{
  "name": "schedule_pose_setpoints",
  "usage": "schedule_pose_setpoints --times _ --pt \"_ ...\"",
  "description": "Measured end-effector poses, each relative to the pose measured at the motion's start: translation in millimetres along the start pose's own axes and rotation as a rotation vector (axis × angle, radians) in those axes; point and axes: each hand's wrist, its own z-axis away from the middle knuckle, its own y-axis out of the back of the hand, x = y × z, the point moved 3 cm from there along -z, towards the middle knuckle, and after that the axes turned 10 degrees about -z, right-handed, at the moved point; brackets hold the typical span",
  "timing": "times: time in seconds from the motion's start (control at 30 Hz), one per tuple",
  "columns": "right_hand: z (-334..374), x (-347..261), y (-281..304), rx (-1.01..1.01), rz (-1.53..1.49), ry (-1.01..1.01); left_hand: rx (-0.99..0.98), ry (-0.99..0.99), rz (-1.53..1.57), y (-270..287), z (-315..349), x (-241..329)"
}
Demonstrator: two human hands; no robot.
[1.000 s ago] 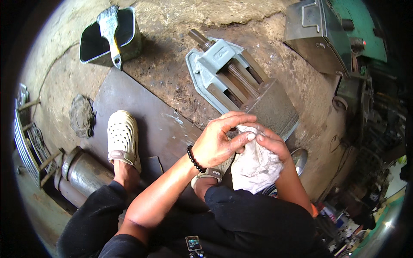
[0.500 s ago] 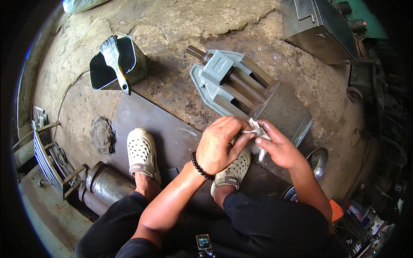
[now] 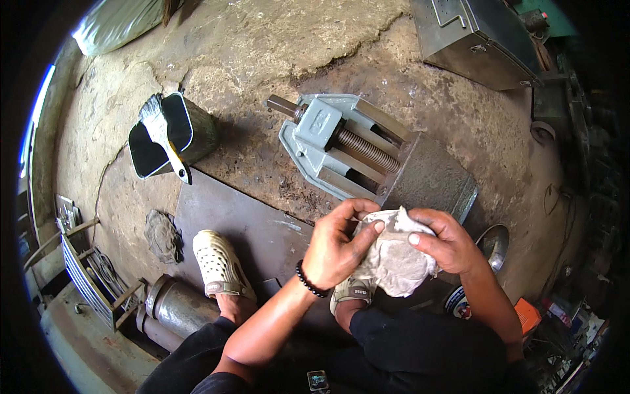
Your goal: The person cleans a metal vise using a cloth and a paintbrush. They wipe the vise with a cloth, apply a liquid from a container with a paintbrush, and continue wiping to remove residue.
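A pale, smudged rag (image 3: 399,259) hangs spread out between my two hands, above my right shoe. My left hand (image 3: 338,243), with a black bead bracelet at the wrist, pinches its upper left edge. The upper right edge is gripped by my right hand (image 3: 446,241), thumb on top. Just beyond my hands a grey machine vise (image 3: 321,128) lies on the floor, its threaded screw (image 3: 367,150) showing between the rails. The bare metal block (image 3: 430,174) at its near end is partly hidden by my hands.
A dark square container (image 3: 203,134) with a paintbrush (image 3: 157,128) across its rim stands at left. Near my left shoe (image 3: 220,262) lies a crumpled dark rag (image 3: 162,236). A steel plate (image 3: 223,210) lies underfoot. A metal box (image 3: 485,49) sits far right, metal cylinders (image 3: 187,308) lower left.
The rag, bunched between my fingers before, now hangs opened out. Both hands sit slightly lower in the view and a bit farther apart. The whole view has shifted a little.
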Motion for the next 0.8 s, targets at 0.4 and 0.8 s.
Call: schedule_pose_setpoints --times 0.4,0.8 --pt "2.9 24.4 17.9 0.323 -0.172 -0.051 0.034 0.181 0.315 -53.3 1.3 -39.8" --pt "15.5 41.6 25.0 0.116 -0.243 -0.156 -0.028 -0.421 -0.590 -32.5 5.1 -10.7"
